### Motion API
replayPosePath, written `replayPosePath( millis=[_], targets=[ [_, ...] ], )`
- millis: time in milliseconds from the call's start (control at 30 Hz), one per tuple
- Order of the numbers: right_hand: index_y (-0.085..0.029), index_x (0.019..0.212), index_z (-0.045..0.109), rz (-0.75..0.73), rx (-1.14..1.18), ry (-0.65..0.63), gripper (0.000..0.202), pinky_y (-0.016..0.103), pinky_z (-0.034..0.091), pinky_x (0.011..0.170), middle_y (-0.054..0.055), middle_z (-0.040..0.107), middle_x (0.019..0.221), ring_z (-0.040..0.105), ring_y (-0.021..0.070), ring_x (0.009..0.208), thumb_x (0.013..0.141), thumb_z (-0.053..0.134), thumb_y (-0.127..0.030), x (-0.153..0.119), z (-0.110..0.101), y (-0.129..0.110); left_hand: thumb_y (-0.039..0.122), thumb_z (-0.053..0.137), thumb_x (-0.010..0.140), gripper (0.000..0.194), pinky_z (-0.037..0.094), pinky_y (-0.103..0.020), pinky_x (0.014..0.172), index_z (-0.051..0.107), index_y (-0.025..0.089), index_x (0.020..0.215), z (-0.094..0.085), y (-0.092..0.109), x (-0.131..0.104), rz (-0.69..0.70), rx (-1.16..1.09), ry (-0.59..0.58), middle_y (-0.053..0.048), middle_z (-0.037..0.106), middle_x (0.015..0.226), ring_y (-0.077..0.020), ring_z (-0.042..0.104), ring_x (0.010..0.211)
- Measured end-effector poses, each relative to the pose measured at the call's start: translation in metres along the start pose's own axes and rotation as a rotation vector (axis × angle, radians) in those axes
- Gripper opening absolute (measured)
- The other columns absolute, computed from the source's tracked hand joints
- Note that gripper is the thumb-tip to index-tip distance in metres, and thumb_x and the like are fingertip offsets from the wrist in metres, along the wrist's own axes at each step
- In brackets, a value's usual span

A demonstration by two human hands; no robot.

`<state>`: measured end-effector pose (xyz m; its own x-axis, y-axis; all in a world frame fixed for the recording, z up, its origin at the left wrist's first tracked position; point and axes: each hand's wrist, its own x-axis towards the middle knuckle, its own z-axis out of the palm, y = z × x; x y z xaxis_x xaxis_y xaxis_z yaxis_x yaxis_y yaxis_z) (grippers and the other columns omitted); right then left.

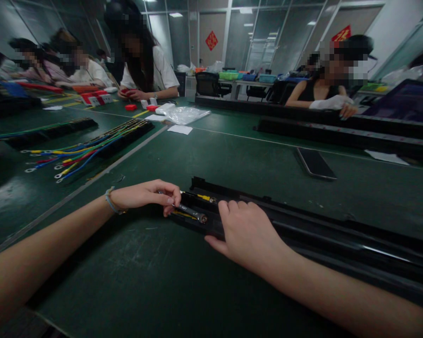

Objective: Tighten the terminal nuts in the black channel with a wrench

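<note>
My left hand point(158, 193) is closed around the handle of a metal wrench point(190, 213). The wrench's ring end sits at a bolt in the near channel of a long black housing point(303, 225). Two yellow wires show at the housing's left end; the far yellow wire point(204, 197) ends in a lug at a second fastener. Over the housing, just right of the wrench head, my right hand point(248, 230) grips its sides, fingers over the far part and thumb at the near edge.
Bundles of coloured wires with ring lugs point(81, 157) lie at the left. A phone point(316, 163) rests beyond the housing, near more long black housings point(338, 131). A clear plastic bag point(183, 115) lies farther back. Several people work around the green table point(127, 281).
</note>
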<state>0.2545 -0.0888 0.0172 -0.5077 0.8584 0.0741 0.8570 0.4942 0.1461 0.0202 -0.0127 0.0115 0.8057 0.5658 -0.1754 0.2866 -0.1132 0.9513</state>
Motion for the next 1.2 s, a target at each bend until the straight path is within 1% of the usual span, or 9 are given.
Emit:
replayPosePath(
  millis=[133, 467, 967, 1200],
  targets=[
    [-0.013, 0.088, 0.051, 0.002, 0.003, 0.011, 0.045, 0.036, 0.038, 0.063, 0.010, 0.056, 0.076, 0.052, 0.0227, 0.070, 0.070, 0.043, -0.054, -0.0003, 0.0009, 0.0000, 0.023, 0.049, 0.082, 0.013, 0.038, -0.022, 0.059, 0.055, 0.012, 0.078, 0.0003, 0.0003, 0.0002, 0.001, 0.010, -0.006, 0.000, 0.052, 0.065, -0.0124, 0.049, 0.062],
    [-0.013, 0.090, 0.051, -0.001, -0.004, -0.013, 0.047, 0.035, 0.038, 0.065, 0.011, 0.057, 0.077, 0.053, 0.0221, 0.071, 0.071, 0.040, -0.055, -0.0001, 0.0001, 0.0001, 0.022, 0.047, 0.083, 0.013, 0.038, -0.022, 0.059, 0.055, 0.012, 0.078, -0.0002, 0.0007, 0.0013, 0.008, 0.047, -0.006, 0.000, 0.052, 0.065, -0.0123, 0.049, 0.062],
    [-0.014, 0.089, 0.051, 0.004, 0.008, -0.005, 0.046, 0.035, 0.037, 0.063, 0.010, 0.057, 0.077, 0.053, 0.0220, 0.070, 0.070, 0.042, -0.054, 0.0004, 0.0005, 0.0003, 0.023, 0.048, 0.082, 0.013, 0.039, -0.022, 0.059, 0.055, 0.013, 0.077, 0.0004, 0.0009, 0.0006, 0.005, 0.037, 0.004, 0.001, 0.052, 0.064, -0.0119, 0.049, 0.061],
    [-0.013, 0.089, 0.051, -0.001, -0.013, 0.003, 0.047, 0.035, 0.037, 0.064, 0.010, 0.057, 0.077, 0.053, 0.0223, 0.071, 0.071, 0.039, -0.056, -0.0006, 0.0012, -0.0002, 0.024, 0.047, 0.083, 0.014, 0.040, -0.022, 0.059, 0.055, 0.014, 0.078, 0.0005, 0.0009, 0.0006, -0.003, 0.050, 0.007, 0.001, 0.052, 0.066, -0.0122, 0.050, 0.062]
  ],
)
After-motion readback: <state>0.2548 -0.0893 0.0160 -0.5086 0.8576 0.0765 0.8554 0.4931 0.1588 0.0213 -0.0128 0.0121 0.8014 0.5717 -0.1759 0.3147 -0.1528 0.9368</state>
